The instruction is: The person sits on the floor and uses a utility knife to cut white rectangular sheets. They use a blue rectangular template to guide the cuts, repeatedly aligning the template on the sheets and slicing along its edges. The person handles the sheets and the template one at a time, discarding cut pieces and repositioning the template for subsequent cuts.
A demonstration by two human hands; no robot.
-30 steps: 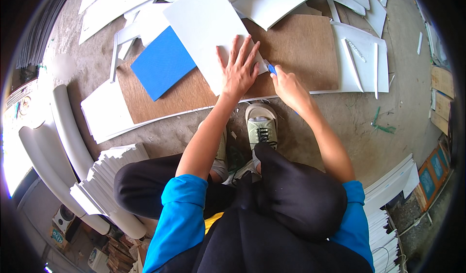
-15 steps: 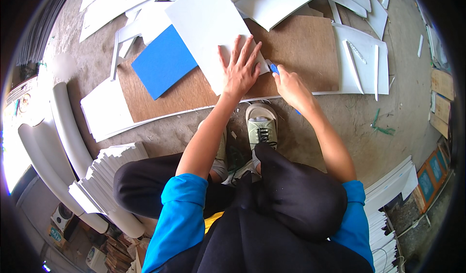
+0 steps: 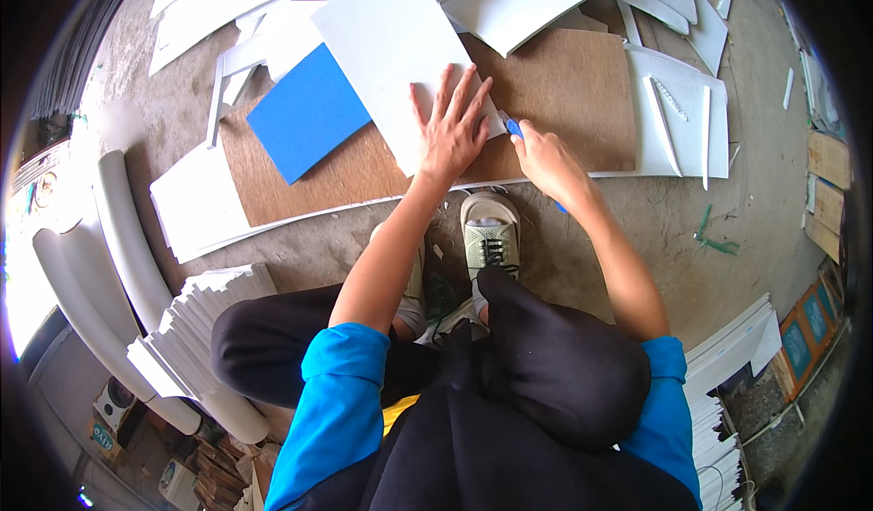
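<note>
Left hand (image 3: 452, 129) spread flat, pressed on white sheet (image 3: 396, 52) lying on brown board (image 3: 564, 93). Right hand (image 3: 544, 158) closed round blue-handled knife (image 3: 515, 129) at sheet's near corner; blade hidden. Blue panel (image 3: 307, 111) partly covered by sheet.

Head-worn fisheye, steeply downward, close.

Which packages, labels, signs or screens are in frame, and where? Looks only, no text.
Small boxes or cartons: bottom-left corner on the floor, whitish with dark round marks, too small to tell more.
Framed panels: right edge, leaning, brown frames around teal faces; may be pictures, not signs.
Flat tan pieces: far right on the floor, rectangular, marks unreadable.
No screens visible.
</note>
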